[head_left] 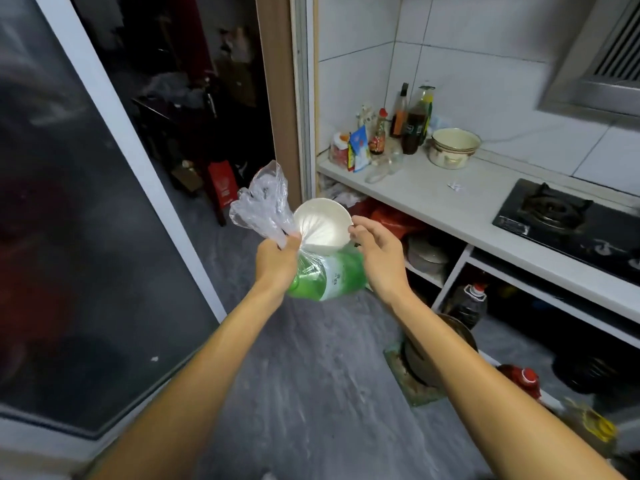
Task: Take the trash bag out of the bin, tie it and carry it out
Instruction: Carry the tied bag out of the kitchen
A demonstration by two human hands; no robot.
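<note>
- Already the clear plastic trash bag (263, 202) is out of any bin, held up over the grey floor (311, 375), with a white bowl (323, 221) and a green plastic bottle (329, 278) inside.
- Left hand (277, 258): fingers clamp the gathered neck.
- Right hand (377, 258): fingers half-curled by the bowl's rim; whether they grip, I cannot tell.
- Seemingly left: knotting, carrying out.

trash bag (263, 202) | clear plastic | neck gathered, in mid-air | contains white bowl (323, 225), green bottle (329, 278)
</note>
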